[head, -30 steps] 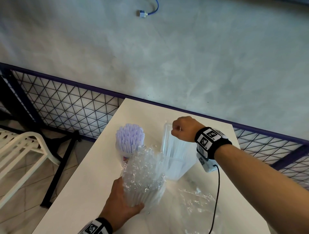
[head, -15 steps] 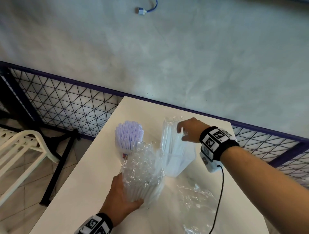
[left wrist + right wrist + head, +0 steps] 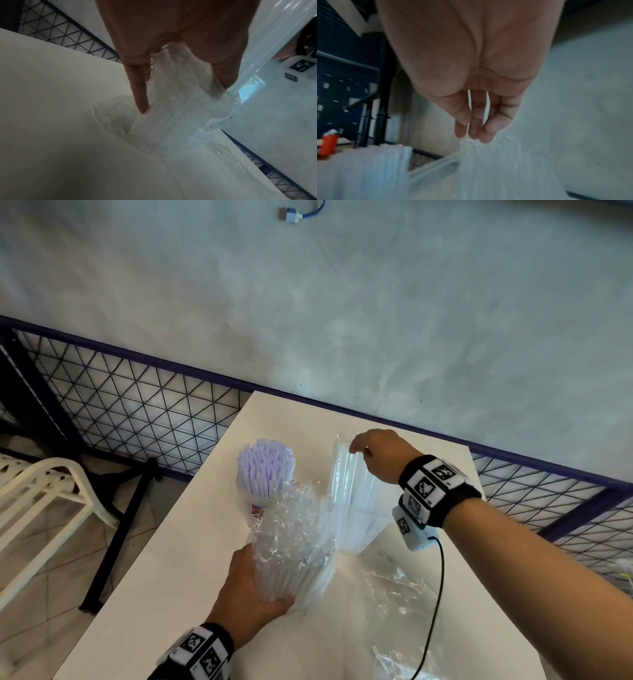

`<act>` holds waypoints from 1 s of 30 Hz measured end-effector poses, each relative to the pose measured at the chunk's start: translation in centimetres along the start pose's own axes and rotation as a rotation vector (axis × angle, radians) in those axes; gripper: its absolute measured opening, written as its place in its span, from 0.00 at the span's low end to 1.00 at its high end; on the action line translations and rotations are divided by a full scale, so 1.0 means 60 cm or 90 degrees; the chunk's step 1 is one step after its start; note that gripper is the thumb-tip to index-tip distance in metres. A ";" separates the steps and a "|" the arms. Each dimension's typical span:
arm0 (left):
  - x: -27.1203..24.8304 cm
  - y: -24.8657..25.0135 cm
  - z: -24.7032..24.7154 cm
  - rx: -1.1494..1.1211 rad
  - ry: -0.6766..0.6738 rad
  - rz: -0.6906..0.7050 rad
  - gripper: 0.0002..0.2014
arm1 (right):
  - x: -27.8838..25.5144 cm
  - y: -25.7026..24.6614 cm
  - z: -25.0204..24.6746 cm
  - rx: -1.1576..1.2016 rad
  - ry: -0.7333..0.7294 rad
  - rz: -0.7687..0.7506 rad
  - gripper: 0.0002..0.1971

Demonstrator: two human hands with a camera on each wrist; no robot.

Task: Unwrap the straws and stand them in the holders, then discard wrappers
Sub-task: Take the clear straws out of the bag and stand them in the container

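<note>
My left hand [image 3: 251,594] grips a bundle of white straws [image 3: 294,553] still in crinkled clear wrap, held upright near the table's front; the left wrist view shows my fingers [image 3: 139,94] round that wrapped bundle [image 3: 180,115]. My right hand [image 3: 373,455] hovers at the top of a second pack of clear straws [image 3: 352,491] standing in a clear holder [image 3: 363,529]. Its fingertips [image 3: 474,131] are straight and loose, just touching the plastic top. A holder full of pale purple straws [image 3: 266,470] stands to the left of it.
A loose clear wrapper [image 3: 394,587] lies on the white table [image 3: 164,594] at the right front. A wire-mesh fence [image 3: 137,412] runs behind the table. A white plastic chair [image 3: 41,494] stands on the floor to the left. A black cable [image 3: 436,587] hangs from my right wrist.
My right hand has loosened from a fist pinching the top of the clear straw pack to relaxed fingers and shifted slightly right. My left hand keeps its hold on the wrapped bundle.
</note>
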State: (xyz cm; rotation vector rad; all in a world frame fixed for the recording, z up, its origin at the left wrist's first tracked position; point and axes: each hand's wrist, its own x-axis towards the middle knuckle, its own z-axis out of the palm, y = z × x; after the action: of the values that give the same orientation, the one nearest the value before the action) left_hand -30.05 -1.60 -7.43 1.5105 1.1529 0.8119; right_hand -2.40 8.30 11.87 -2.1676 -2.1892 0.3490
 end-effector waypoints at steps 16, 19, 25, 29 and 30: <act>-0.002 -0.003 0.000 0.066 0.017 0.014 0.48 | -0.171 -0.054 0.133 0.386 -0.011 -0.045 0.33; -0.002 -0.004 0.002 0.065 0.027 0.010 0.48 | -0.161 -0.059 0.137 0.394 -0.022 -0.077 0.38; 0.001 -0.012 0.000 0.092 0.020 0.019 0.50 | -0.159 -0.069 0.143 0.394 0.001 -0.106 0.21; -0.002 -0.014 0.000 0.078 0.025 0.019 0.49 | -0.166 -0.071 0.153 0.422 -0.044 -0.093 0.19; -0.003 -0.015 0.000 0.076 0.026 0.018 0.49 | -0.166 -0.071 0.156 0.426 -0.055 -0.091 0.21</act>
State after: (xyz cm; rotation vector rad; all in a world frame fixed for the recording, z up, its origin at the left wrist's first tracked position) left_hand -30.31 -1.74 -8.28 1.6177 1.2316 0.8082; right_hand -8.09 -2.80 4.83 -1.6457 -1.8671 1.0078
